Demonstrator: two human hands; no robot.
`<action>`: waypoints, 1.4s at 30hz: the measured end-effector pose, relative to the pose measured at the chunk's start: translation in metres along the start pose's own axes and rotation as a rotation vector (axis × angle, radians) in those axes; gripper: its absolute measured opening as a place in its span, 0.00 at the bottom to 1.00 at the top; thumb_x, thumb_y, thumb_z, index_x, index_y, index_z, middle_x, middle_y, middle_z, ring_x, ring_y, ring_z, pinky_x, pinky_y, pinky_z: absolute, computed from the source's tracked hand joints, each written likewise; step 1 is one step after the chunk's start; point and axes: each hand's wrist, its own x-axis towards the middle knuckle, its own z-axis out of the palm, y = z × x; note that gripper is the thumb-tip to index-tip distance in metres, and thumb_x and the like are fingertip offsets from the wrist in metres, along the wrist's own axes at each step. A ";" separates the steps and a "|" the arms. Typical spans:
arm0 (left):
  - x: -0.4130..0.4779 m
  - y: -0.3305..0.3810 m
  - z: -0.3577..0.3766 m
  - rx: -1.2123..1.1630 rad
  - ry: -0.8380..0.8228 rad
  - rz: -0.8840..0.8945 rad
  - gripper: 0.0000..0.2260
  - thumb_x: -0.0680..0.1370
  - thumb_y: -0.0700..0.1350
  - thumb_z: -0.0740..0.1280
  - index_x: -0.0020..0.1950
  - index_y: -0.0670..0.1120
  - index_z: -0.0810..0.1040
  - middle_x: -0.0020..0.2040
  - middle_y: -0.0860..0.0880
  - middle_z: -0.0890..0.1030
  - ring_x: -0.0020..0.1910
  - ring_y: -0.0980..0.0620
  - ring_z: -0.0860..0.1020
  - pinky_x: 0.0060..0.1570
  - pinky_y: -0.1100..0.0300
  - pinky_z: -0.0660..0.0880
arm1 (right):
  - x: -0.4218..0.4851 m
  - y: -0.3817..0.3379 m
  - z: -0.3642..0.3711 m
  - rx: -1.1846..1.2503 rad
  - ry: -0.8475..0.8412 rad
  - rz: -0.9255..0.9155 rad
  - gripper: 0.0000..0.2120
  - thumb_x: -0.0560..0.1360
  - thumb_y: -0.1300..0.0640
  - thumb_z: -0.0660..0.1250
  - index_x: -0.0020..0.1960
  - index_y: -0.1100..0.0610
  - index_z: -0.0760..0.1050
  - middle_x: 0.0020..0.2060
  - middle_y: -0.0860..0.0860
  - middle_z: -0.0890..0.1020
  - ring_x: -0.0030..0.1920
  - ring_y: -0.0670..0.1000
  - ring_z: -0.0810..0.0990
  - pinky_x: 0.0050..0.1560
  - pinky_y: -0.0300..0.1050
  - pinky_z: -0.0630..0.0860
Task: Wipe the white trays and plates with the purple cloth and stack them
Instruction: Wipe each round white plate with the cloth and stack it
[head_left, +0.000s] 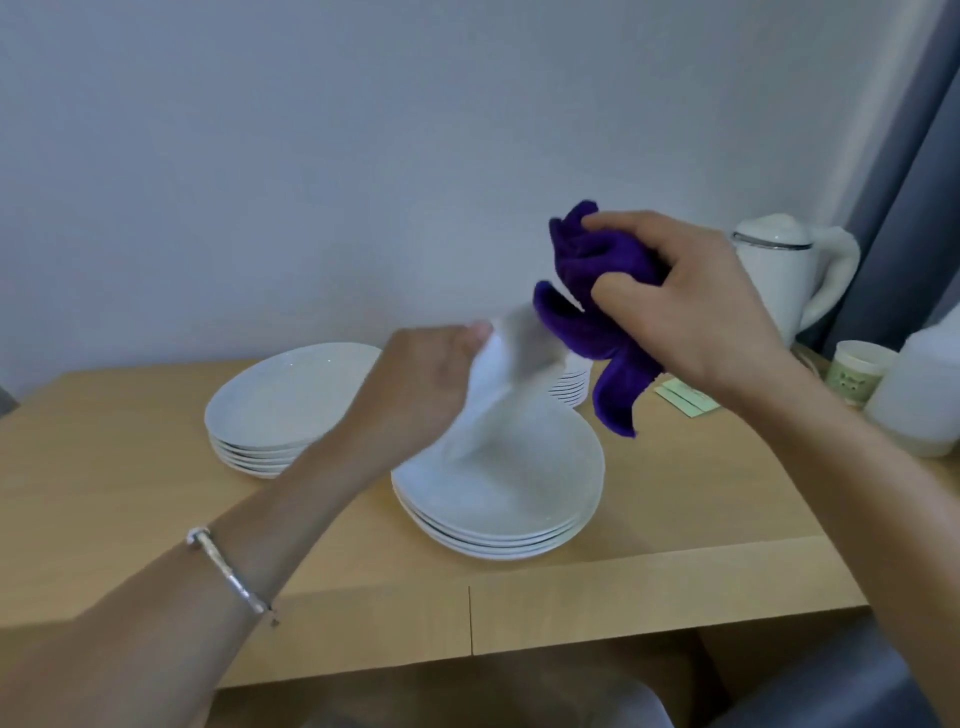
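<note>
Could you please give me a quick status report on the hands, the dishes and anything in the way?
Left hand holds a blurred white dish over near stack. Right hand grips purple cloth beside it. Second stack behind left; nothing blocking.

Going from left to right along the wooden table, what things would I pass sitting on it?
Far stack of plates → near stack of plates → green packets → white kettle → paper cup → cloudy plastic jug.
</note>
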 end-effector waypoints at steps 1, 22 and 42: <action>0.007 0.001 -0.004 -0.116 0.091 -0.107 0.19 0.82 0.50 0.57 0.33 0.44 0.67 0.31 0.46 0.65 0.31 0.51 0.64 0.34 0.57 0.59 | 0.001 -0.001 -0.002 0.018 0.019 -0.003 0.20 0.69 0.61 0.63 0.58 0.44 0.77 0.41 0.36 0.80 0.42 0.36 0.78 0.44 0.27 0.72; -0.010 -0.077 0.022 -0.712 0.280 -0.822 0.14 0.81 0.52 0.59 0.46 0.43 0.76 0.47 0.47 0.78 0.46 0.49 0.76 0.46 0.56 0.72 | -0.026 0.076 0.108 -0.041 -0.292 -0.003 0.28 0.74 0.57 0.67 0.72 0.52 0.63 0.60 0.43 0.68 0.62 0.44 0.67 0.61 0.37 0.64; -0.060 -0.082 0.020 0.074 -0.150 -0.329 0.54 0.52 0.65 0.74 0.72 0.50 0.53 0.73 0.52 0.55 0.72 0.51 0.56 0.65 0.49 0.69 | -0.027 0.077 0.116 -0.010 -0.157 -0.045 0.23 0.75 0.62 0.66 0.69 0.54 0.68 0.57 0.42 0.71 0.59 0.46 0.70 0.56 0.32 0.64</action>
